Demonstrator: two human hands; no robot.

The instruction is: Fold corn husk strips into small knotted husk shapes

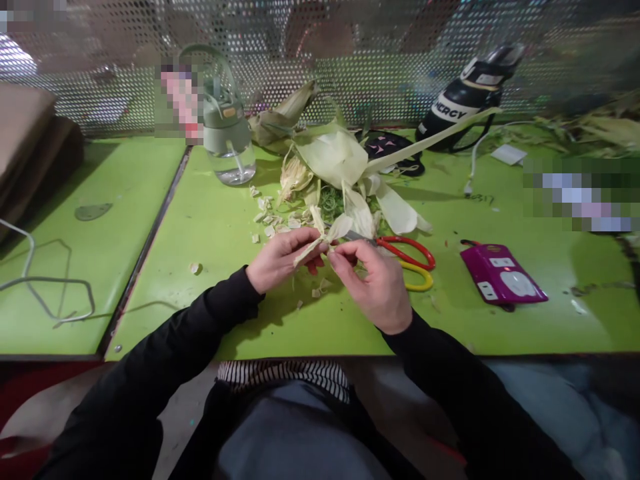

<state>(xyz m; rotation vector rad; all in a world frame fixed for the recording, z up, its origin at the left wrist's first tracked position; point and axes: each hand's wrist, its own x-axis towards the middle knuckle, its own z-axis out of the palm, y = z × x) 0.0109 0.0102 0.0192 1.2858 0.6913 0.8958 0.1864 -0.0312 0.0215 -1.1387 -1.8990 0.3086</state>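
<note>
Between my hands is a small bunch of pale corn husk strips (325,238) spreading out from a pinched middle. My left hand (290,259) grips it from the left, with fingers wrapped round its lower part. My right hand (374,283) pinches the bunch on its right side between thumb and forefinger. Just beyond lie scissors with red and yellow handles (417,253), their blades partly hidden by husk and by my right hand. Large corn husks (337,157) are heaped behind, with small cut husk pieces (273,223) scattered to the left.
A clear-bottomed water bottle (229,143) stands at the back left, and a black bottle (457,103) at the back right. A purple power socket (503,275) lies to the right. Behind the green table (165,293) rises a perforated metal screen (370,60). A cable (30,267) lies on the left.
</note>
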